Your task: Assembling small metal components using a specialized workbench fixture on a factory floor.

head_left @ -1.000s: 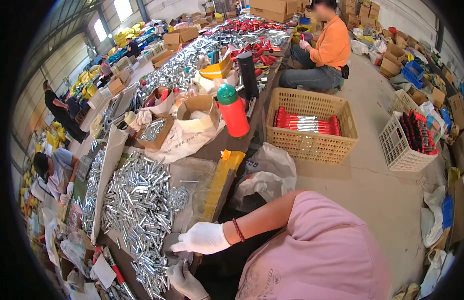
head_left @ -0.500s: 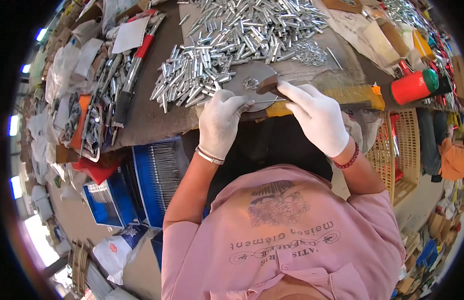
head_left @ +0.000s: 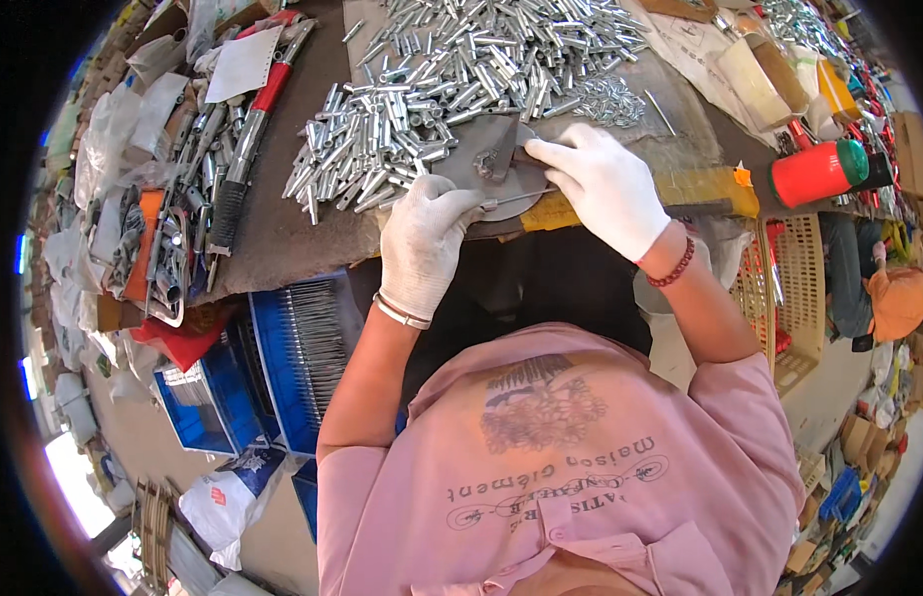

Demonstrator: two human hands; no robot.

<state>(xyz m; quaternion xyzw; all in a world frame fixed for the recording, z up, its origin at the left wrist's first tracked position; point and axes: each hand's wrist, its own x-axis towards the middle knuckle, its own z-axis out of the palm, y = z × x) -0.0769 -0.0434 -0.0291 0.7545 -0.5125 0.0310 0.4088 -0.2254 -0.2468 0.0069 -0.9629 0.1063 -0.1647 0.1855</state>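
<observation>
Both my hands wear white gloves above the front edge of the bench. My left hand [head_left: 419, 238] pinches a thin metal rod [head_left: 521, 198], which points right and has a thicker sleeve near my fingers. With its fingers closed, my right hand [head_left: 606, 189] grips a dark, hammer-like tool [head_left: 501, 149]; motion smears its outline. The tool's end is over small metal pieces [head_left: 485, 165] on a round grey plate [head_left: 468, 149]. Whether it touches them I cannot tell. My right thumb is close to the rod's far end.
Silver metal tubes [head_left: 461, 74] are heaped behind the plate, with smaller metal parts [head_left: 609, 102] at their right. A red, green-lidded container [head_left: 814, 175] lies at right. Tools, including a red-and-black handled one [head_left: 253, 134], crowd the left. Blue crates [head_left: 301, 363] stand below.
The dark tool has swung left and turned downward over the small pieces. My right hand has moved slightly left and up; my left hand keeps the rod, and the view has shifted slightly.
</observation>
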